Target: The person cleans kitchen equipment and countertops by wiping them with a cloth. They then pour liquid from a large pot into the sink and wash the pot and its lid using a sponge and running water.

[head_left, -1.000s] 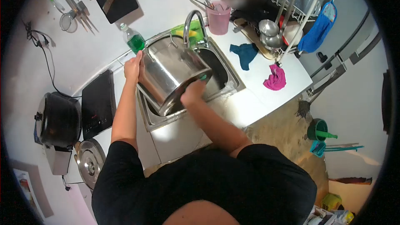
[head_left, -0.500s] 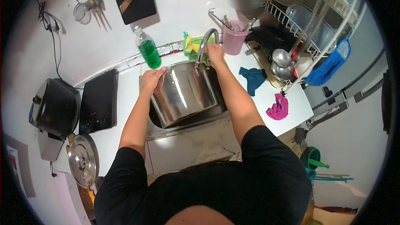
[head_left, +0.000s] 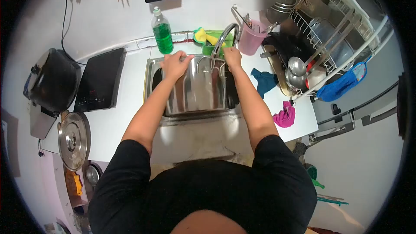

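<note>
A large shiny steel stockpot [head_left: 197, 89] lies tilted in the sink [head_left: 155, 64], with its side facing me and its mouth turned out of sight. My left hand [head_left: 175, 66] is closed over its upper left edge, fingers reaching past the rim. At the upper right edge, my right hand [head_left: 232, 58] is curled on the pot close beside the curved chrome faucet [head_left: 223, 39]; its fingertips are hidden. A bottle of green liquid [head_left: 163, 34] and a green holder [head_left: 209, 48] with a yellow sponge [head_left: 200, 34] stand behind the sink.
To the left are an induction cooker [head_left: 99, 80], a black pot [head_left: 54, 78] and a steel lid [head_left: 73, 141]. A pink cup of utensils [head_left: 252, 39], a dish rack [head_left: 331, 39], a teal cloth [head_left: 264, 82] and a magenta cloth [head_left: 284, 115] are on the right.
The stockpot has turned more level in the sink. My left hand has slid right along its upper edge, and my right hand stays beside the faucet. The camera view has shifted.
</note>
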Demonstrator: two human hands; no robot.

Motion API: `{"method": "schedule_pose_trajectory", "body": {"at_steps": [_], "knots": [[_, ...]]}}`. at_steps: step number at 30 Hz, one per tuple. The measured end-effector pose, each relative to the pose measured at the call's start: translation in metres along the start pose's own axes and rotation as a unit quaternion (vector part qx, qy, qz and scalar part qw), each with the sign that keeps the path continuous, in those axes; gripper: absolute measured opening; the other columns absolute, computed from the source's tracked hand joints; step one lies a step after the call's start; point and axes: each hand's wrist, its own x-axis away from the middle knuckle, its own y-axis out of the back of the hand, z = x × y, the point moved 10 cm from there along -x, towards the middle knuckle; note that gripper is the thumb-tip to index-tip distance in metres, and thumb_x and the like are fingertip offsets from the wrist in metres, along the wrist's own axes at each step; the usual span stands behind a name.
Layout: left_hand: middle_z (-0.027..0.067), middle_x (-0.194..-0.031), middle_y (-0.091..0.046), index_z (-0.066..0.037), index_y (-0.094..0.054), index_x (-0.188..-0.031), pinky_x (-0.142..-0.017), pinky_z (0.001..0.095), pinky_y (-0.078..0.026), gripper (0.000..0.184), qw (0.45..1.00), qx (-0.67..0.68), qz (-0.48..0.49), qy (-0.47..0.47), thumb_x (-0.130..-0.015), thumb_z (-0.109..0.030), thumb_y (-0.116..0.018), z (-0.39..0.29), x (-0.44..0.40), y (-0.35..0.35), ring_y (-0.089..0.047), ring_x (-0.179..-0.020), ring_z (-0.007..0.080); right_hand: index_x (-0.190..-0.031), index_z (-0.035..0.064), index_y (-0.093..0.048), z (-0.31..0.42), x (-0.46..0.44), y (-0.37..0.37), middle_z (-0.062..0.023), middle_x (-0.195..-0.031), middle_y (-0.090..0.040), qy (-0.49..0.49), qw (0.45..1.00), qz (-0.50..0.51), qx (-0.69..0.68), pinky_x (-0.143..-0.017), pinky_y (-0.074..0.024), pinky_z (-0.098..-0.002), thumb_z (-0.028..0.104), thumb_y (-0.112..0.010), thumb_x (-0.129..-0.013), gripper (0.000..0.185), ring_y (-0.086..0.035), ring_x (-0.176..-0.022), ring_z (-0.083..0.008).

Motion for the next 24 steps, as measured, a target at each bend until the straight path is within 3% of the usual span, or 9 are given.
{"method": "schedule_pose_trajectory", "body": {"at_steps": [3, 9, 11, 12, 14, 18, 20, 22, 24], "knots": [[0.0024, -0.095, -0.060, -0.013, -0.058, -0.096, -0.088, 0.0530, -0.029, 0.025, 0.994, 0.006, -0.096, -0.061, -0.077, -0.029, -0.055, -0.035, 0.017, -0.001, -0.048, -0.101, 0.0248, -0.070, -0.0017, -0.062, 0.046, 0.043, 0.002, -0.0231, -0.072, -0.059, 0.085, 0.989, 0.095, 0.069, -0.064, -0.0441, -0.0397, 0.023, -0.049, -0.068, 0.028, -0.059, -0.071, -0.0339], [0.0169, -0.132, -0.033, -0.004, -0.043, -0.121, -0.097, 0.0574, -0.020, 0.047, 0.983, 0.066, -0.035, -0.169, -0.079, -0.023, -0.050, -0.068, 0.051, -0.020, -0.026, -0.125, 0.0322, -0.071, 0.0008, -0.062, 0.091, 0.075, 0.027, -0.0207, -0.076, -0.061, 0.156, 0.982, -0.038, 0.100, -0.070, -0.0440, -0.0410, 0.021, -0.049, -0.074, 0.024, -0.059, -0.075, -0.0329], [0.0161, -0.135, -0.028, -0.005, -0.039, -0.125, -0.096, 0.0598, -0.018, 0.056, 0.972, -0.060, 0.037, -0.223, -0.079, -0.037, -0.048, -0.088, 0.072, -0.035, -0.023, -0.126, 0.0319, -0.081, -0.0042, -0.058, 0.074, 0.062, -0.006, -0.0229, -0.081, -0.059, 0.094, 0.993, 0.071, 0.032, -0.069, -0.0470, -0.0411, 0.016, -0.046, -0.079, 0.024, -0.059, -0.075, -0.0337], [0.0160, -0.134, -0.029, -0.004, -0.039, -0.124, -0.094, 0.0617, -0.018, 0.064, 0.964, -0.073, 0.041, -0.251, -0.076, -0.045, -0.049, -0.094, 0.078, -0.041, -0.024, -0.126, 0.0316, -0.086, -0.0063, -0.054, 0.054, 0.061, -0.034, -0.0230, -0.084, -0.057, -0.041, 0.959, 0.182, -0.214, -0.068, -0.0490, -0.0402, 0.013, -0.042, -0.082, 0.023, -0.059, -0.077, -0.0341], [0.0160, -0.132, -0.031, -0.005, -0.039, -0.124, -0.094, 0.0615, -0.018, 0.063, 0.956, -0.085, 0.067, -0.271, -0.076, -0.044, -0.049, -0.102, 0.082, -0.048, -0.026, -0.125, 0.0312, -0.099, -0.0115, -0.040, 0.055, 0.083, -0.066, -0.0229, -0.093, -0.052, -0.198, 0.789, 0.323, -0.484, -0.069, -0.0534, -0.0404, 0.001, -0.029, -0.086, 0.021, -0.057, -0.077, -0.0328], [0.0154, -0.129, -0.034, -0.007, -0.041, -0.122, -0.094, 0.0609, -0.018, 0.063, 0.931, -0.131, 0.175, -0.293, -0.073, -0.043, -0.052, -0.102, 0.079, -0.069, -0.027, -0.124, 0.0290, -0.098, -0.0100, -0.043, 0.028, 0.078, -0.075, -0.0208, -0.089, -0.053, -0.259, 0.765, 0.246, -0.535, -0.069, -0.0524, -0.0379, 0.003, -0.028, -0.087, 0.023, -0.056, -0.081, -0.0316], [0.0150, -0.130, -0.034, -0.007, -0.040, -0.123, -0.094, 0.0606, -0.017, 0.064, 0.936, -0.101, 0.181, -0.284, -0.071, -0.043, -0.054, -0.093, 0.066, -0.076, -0.027, -0.124, 0.0280, -0.087, -0.0073, -0.047, 0.025, 0.066, -0.063, -0.0183, -0.082, -0.053, -0.164, 0.799, 0.075, -0.574, -0.057, -0.0509, -0.0295, 0.010, -0.025, -0.086, 0.027, -0.055, -0.066, -0.0241], [0.0147, -0.130, -0.034, -0.008, -0.040, -0.124, -0.094, 0.0603, -0.017, 0.066, 0.940, -0.074, 0.183, -0.279, -0.069, -0.042, -0.055, -0.086, 0.052, -0.074, -0.026, -0.125, 0.0270, -0.085, -0.0055, -0.047, 0.031, 0.075, -0.082, -0.0161, -0.077, -0.053, -0.220, 0.770, 0.108, -0.588, -0.051, -0.0480, -0.0277, 0.011, -0.027, -0.086, 0.027, -0.053, -0.060, -0.0224], [0.0117, -0.137, -0.026, -0.011, -0.033, -0.129, -0.097, 0.0594, -0.016, 0.071, 0.985, -0.019, 0.116, -0.127, -0.070, -0.043, -0.055, -0.056, 0.024, -0.051, -0.023, -0.126, 0.0251, -0.081, -0.0019, -0.050, 0.033, 0.087, -0.090, -0.0119, -0.065, -0.050, -0.294, 0.757, 0.090, -0.577, -0.041, -0.0407, -0.0261, 0.011, -0.032, -0.083, 0.022, -0.047, -0.048, -0.0193]]}}
